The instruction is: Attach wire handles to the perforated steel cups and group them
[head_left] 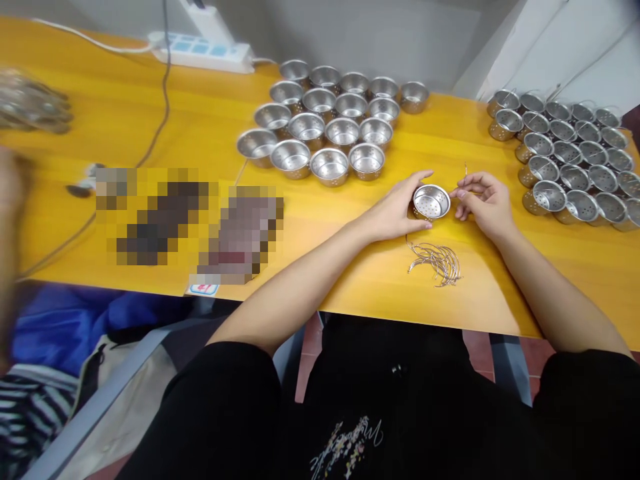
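A small perforated metal cup (432,202) stands upright on the yellow table, its open top facing up. My left hand (395,208) reaches round its left side, with the thumb near me and the fingers on the far side. Just right of the cup, my right hand (484,203) is closed in a pinch on a thin metal wire (466,175), whose end sticks up above the fingers. Closer to me lies a loose pile of curved metal wires (437,263).
Rows of similar cups (330,165) stand at the back middle. More cups with wires across them (580,204) fill the right side. A power strip (205,53), a cable (167,87) and blurred-out items (245,230) lie left. Another person's arm (9,253) shows at the left edge.
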Tool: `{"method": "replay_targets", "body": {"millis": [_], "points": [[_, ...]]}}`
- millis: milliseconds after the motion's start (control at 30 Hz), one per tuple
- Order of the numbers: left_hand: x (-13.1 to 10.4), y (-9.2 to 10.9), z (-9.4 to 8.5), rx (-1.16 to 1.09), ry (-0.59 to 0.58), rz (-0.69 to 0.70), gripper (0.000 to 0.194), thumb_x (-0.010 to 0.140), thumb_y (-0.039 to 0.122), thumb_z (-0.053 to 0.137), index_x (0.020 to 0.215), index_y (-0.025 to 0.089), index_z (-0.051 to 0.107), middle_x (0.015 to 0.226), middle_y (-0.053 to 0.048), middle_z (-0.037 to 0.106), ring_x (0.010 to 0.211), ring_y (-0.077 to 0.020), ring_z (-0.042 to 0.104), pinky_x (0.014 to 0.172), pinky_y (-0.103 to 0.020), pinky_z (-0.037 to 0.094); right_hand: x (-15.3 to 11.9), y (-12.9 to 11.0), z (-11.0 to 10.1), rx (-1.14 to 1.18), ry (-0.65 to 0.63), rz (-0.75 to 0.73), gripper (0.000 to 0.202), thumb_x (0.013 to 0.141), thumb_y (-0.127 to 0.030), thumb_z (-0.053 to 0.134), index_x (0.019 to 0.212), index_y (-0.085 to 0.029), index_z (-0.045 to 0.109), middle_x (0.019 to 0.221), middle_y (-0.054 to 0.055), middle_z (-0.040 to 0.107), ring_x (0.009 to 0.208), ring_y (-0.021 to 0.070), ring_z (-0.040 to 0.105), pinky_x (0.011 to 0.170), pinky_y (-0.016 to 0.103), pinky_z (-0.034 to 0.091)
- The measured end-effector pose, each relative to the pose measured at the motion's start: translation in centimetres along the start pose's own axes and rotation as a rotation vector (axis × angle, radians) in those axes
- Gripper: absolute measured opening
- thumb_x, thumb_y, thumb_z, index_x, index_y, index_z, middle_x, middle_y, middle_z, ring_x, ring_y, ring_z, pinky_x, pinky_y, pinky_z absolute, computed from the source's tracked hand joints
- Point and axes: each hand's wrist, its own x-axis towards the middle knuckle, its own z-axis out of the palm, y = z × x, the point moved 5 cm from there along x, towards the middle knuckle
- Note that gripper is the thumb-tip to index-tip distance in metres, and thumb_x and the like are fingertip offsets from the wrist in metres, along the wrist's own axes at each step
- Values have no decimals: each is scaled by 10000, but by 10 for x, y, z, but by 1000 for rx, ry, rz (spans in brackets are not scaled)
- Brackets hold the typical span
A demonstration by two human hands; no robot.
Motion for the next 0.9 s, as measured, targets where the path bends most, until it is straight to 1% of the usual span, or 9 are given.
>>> {"method": "replay_targets", "body": {"millis": [100, 167, 233, 400, 500, 567, 667, 800, 900], "points": [[0, 2, 0, 22, -12, 1, 1161, 950, 499, 969, 1929, 200, 421, 1872, -303, 649, 1753, -520, 652, 1513, -749, 482, 0, 2, 0, 8, 23, 21, 445, 874, -461, 1115, 1097, -289, 771, 971, 63, 925, 641, 201, 825, 520, 292, 679], [0, 4, 0, 33, -13, -1, 1127, 961, 480, 944, 1923, 192, 434, 1921, -306, 613, 1794, -517, 621, 1535, -748, 463, 1, 3, 0, 13, 49, 42, 453, 883, -516, 1119, 1079, -286, 781, 937, 62, 920, 669, 206, 850, 558, 285, 716], [0, 7, 0, 45, -13, -4, 1120, 960, 477, 938, 1918, 169, 447, 1948, -316, 585, 1828, -523, 589, 1554, -748, 445, 1, 3, 1, 13, 59, 60, 498, 902, -612, 1133, 1055, -281, 793, 918, 68, 918, 672, 208, 863, 577, 282, 736], [0, 13, -2, 66, -17, -14, 1118, 968, 484, 920, 1919, 118, 458, 1929, -328, 601, 1829, -512, 596, 1568, -707, 451, 2, 0, 1, -16, 43, 67, 717, 895, -915, 1120, 956, -268, 815, 890, 85, 911, 699, 227, 894, 595, 287, 760], [-1, 16, -2, 72, -21, -23, 1116, 973, 484, 919, 1916, 110, 455, 1940, -337, 591, 1832, -525, 586, 1559, -723, 456, 2, -2, 1, -27, 26, 61, 800, 873, -1014, 1087, 905, -260, 821, 857, 85, 900, 674, 217, 882, 604, 283, 763], [-1, 17, -3, 70, -16, -26, 1097, 975, 474, 925, 1912, 135, 467, 1948, -325, 589, 1836, -525, 582, 1559, -731, 452, 2, -3, 2, -24, 19, 62, 828, 849, -1046, 1081, 889, -257, 833, 845, 82, 897, 679, 212, 888, 606, 263, 752], [0, 15, -2, 62, -14, -26, 1095, 963, 458, 948, 1910, 170, 480, 1954, -309, 588, 1837, -518, 586, 1563, -730, 453, 2, -2, 1, -15, 9, 62, 835, 823, -1052, 1097, 881, -257, 848, 845, 80, 896, 675, 207, 885, 599, 254, 741], [1, 8, -1, 44, -7, -31, 1120, 931, 445, 981, 1910, 211, 490, 1943, -297, 601, 1818, -531, 601, 1544, -774, 466, 3, 0, 0, -10, -7, 48, 804, 850, -1021, 1106, 884, -260, 848, 831, 78, 878, 652, 215, 860, 575, 283, 734], [0, 7, -1, 28, -5, -30, 1121, 937, 433, 979, 1920, 211, 489, 1937, -299, 606, 1829, -538, 589, 1540, -786, 465, 3, 0, 0, -7, -17, 48, 793, 856, -1011, 1108, 882, -263, 848, 832, 73, 871, 642, 210, 841, 581, 294, 733]]}}
